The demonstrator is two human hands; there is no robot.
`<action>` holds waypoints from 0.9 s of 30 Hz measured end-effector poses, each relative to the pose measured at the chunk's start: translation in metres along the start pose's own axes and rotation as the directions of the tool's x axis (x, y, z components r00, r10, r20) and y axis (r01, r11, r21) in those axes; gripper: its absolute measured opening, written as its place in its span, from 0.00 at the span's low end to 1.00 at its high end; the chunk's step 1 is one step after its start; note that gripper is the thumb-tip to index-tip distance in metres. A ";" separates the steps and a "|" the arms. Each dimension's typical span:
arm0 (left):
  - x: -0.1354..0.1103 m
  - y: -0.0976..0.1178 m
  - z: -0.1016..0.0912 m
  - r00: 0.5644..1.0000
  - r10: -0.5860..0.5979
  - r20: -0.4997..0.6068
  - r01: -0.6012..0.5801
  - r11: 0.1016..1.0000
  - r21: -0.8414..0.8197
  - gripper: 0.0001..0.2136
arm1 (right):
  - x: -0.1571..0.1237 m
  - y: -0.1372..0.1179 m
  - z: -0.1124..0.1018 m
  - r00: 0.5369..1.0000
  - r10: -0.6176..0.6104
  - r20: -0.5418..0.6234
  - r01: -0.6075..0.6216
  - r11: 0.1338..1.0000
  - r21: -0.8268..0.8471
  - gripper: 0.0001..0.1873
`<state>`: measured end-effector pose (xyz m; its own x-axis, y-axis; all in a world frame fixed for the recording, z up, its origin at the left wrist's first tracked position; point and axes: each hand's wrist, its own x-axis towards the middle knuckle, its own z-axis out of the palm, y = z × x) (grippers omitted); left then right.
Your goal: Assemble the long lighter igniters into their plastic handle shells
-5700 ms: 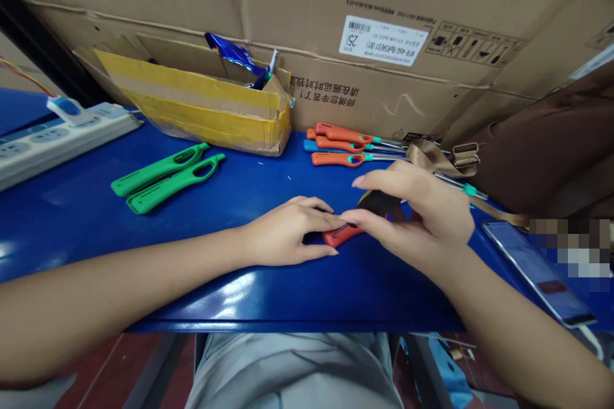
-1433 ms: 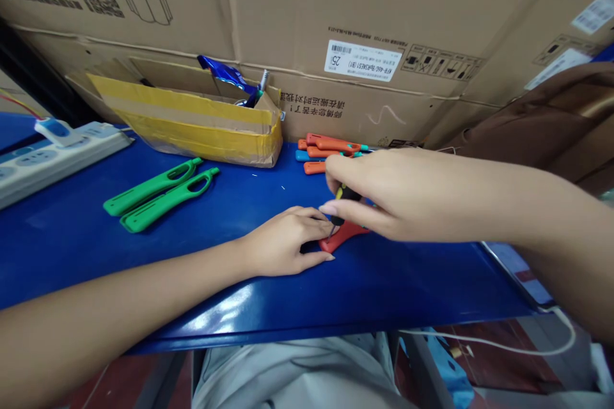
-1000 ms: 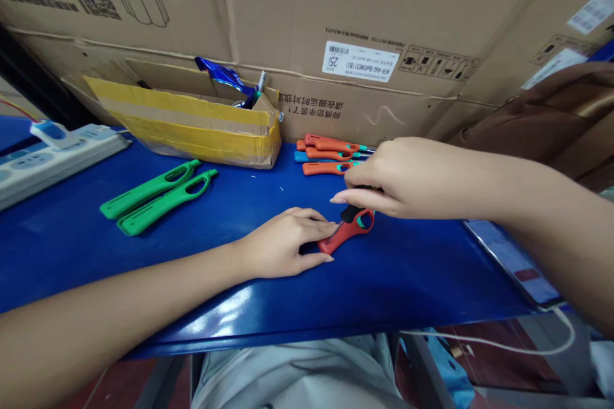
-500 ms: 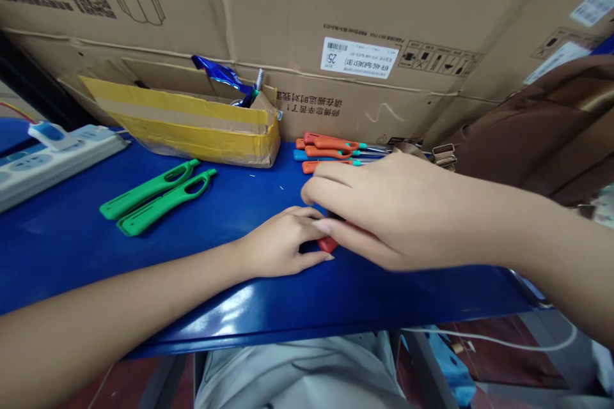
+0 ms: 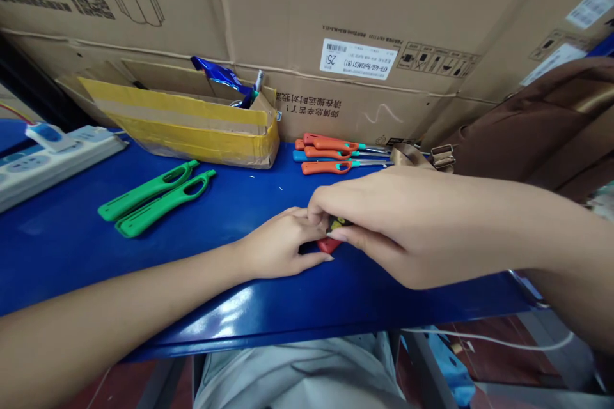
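On the blue table my left hand (image 5: 283, 244) lies over a red lighter (image 5: 329, 245), fingers curled round its hidden far part; only a bit of its red body shows. My right hand (image 5: 384, 223) reaches across from the right, its thumb and fingertips closed on a black-and-yellow label (image 5: 338, 223) against the lighter. I cannot tell whether the label is stuck down. Beyond my right hand lie several orange lighters (image 5: 326, 167) with metal stems, and a blue one (image 5: 301, 155) among them. Two green lighter casings (image 5: 165, 204) rest side by side to the left.
A yellow-taped cardboard box (image 5: 192, 134) with a blue packet (image 5: 220, 77) stands at the back. A white power strip (image 5: 62, 156) sits at the left edge. Large cartons (image 5: 268, 25) wall off the rear. A brown bag (image 5: 518, 128) with a buckled strap is on the right.
My right hand has shifted slightly towards me and its fingers have curled in, so the black-and-yellow label now shows. My left hand stays put.
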<state>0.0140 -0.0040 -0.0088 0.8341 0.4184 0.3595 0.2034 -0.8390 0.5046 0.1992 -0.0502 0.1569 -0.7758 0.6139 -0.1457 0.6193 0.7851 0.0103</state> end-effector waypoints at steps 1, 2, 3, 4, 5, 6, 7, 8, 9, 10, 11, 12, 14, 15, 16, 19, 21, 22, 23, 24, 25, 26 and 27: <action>0.000 0.000 0.000 1.000 -0.004 -0.003 0.004 1.000 0.000 0.10 | 0.001 0.000 0.000 1.000 0.020 -0.015 -0.020 0.999 -0.025 0.05; -0.001 0.000 0.001 1.000 -0.009 -0.008 0.009 1.000 0.002 0.09 | 0.002 0.000 0.002 0.998 0.045 -0.044 -0.048 0.997 -0.064 0.07; -0.001 0.000 0.001 1.000 -0.014 -0.016 0.015 1.000 0.008 0.09 | 0.003 0.001 0.004 0.995 0.069 -0.077 -0.077 0.991 -0.105 0.10; -0.001 0.000 0.001 0.999 -0.022 -0.026 0.023 1.000 0.018 0.10 | 0.005 0.000 0.006 0.991 0.089 -0.105 -0.103 0.985 -0.140 0.14; -0.001 0.000 0.002 0.999 -0.028 -0.037 0.029 0.999 0.027 0.10 | 0.005 0.000 0.007 0.987 0.102 -0.127 -0.122 0.979 -0.164 0.18; -0.001 0.000 0.001 0.999 -0.030 -0.041 0.031 0.999 0.031 0.10 | 0.005 0.000 0.007 0.985 0.109 -0.137 -0.132 0.976 -0.174 0.20; -0.001 0.001 0.001 0.999 -0.026 -0.039 0.027 0.999 0.028 0.10 | 0.003 0.000 0.006 0.985 0.107 -0.138 -0.130 0.977 -0.168 0.20; 0.000 0.001 0.000 0.999 -0.018 -0.031 0.019 1.000 0.020 0.10 | 0.001 0.000 0.003 0.987 0.092 -0.130 -0.110 0.984 -0.141 0.18; 0.000 0.001 0.000 1.000 -0.008 -0.021 0.009 1.000 0.011 0.09 | -0.001 0.000 0.001 0.993 0.065 -0.100 -0.074 0.993 -0.094 0.15; 0.001 0.001 -0.001 1.000 0.002 -0.009 -0.002 1.000 0.003 0.09 | -0.003 0.001 -0.001 0.997 0.028 -0.065 -0.031 0.999 -0.040 0.12; 0.002 0.001 -0.002 1.000 0.010 0.004 -0.010 1.000 -0.001 0.08 | -0.004 0.002 -0.002 0.999 0.008 -0.034 -0.008 1.000 -0.001 0.10; 0.003 0.001 -0.002 1.000 0.014 0.013 -0.015 1.000 0.000 0.08 | -0.003 0.003 -0.002 1.000 0.009 -0.020 -0.008 1.000 0.015 0.09; 0.003 0.001 -0.003 1.000 0.016 0.024 -0.016 1.000 0.005 0.08 | 0.000 0.007 0.001 0.996 0.076 -0.043 -0.078 0.996 -0.035 0.10; 0.003 0.001 -0.003 1.000 0.016 0.026 -0.016 1.000 0.005 0.09 | 0.003 0.009 0.003 0.990 0.120 -0.074 -0.126 0.989 -0.079 0.12; 0.003 0.001 -0.003 1.000 0.016 0.024 -0.016 1.000 0.006 0.09 | 0.005 0.010 0.005 0.984 0.149 -0.098 -0.160 0.980 -0.117 0.15; 0.003 0.002 -0.003 1.000 0.022 0.016 -0.022 1.000 0.008 0.09 | 0.005 0.013 0.005 0.984 0.142 -0.110 -0.156 0.979 -0.130 0.19; 0.003 0.001 -0.002 1.000 0.025 0.010 -0.025 1.000 0.009 0.09 | 0.001 0.012 0.001 0.996 0.073 -0.058 -0.077 0.995 -0.062 0.14; 0.003 0.001 -0.002 1.000 0.026 0.008 -0.026 1.000 0.010 0.09 | -0.001 0.012 0.000 0.999 0.025 -0.026 -0.026 0.999 -0.026 0.11; 0.003 0.001 -0.002 1.000 0.026 0.005 -0.026 1.000 0.009 0.09 | -0.002 0.012 0.000 1.000 -0.017 -0.005 0.017 1.000 -0.008 0.09; 0.003 0.001 -0.002 1.000 0.024 0.005 -0.024 1.000 0.006 0.09 | -0.003 0.011 0.001 0.999 -0.038 -0.009 0.038 0.999 -0.014 0.08; 0.003 0.001 -0.002 1.000 0.019 0.011 -0.019 1.000 -0.001 0.09 | -0.002 0.010 0.003 0.999 -0.026 -0.034 0.024 0.998 -0.054 0.07; 0.003 0.001 -0.002 1.000 0.014 0.020 -0.014 1.000 -0.010 0.09 | -0.001 0.010 0.006 0.997 -0.004 -0.074 -0.003 0.994 -0.105 0.08; 0.003 0.001 -0.002 0.999 0.010 0.030 -0.009 1.000 -0.018 0.09 | 0.001 0.009 0.008 0.993 0.018 -0.114 -0.036 0.988 -0.152 0.09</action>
<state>0.0156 -0.0027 -0.0059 0.8511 0.3995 0.3406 0.1865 -0.8366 0.5152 0.2052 -0.0431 0.1488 -0.7730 0.6336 -0.0321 0.6210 0.7660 0.1660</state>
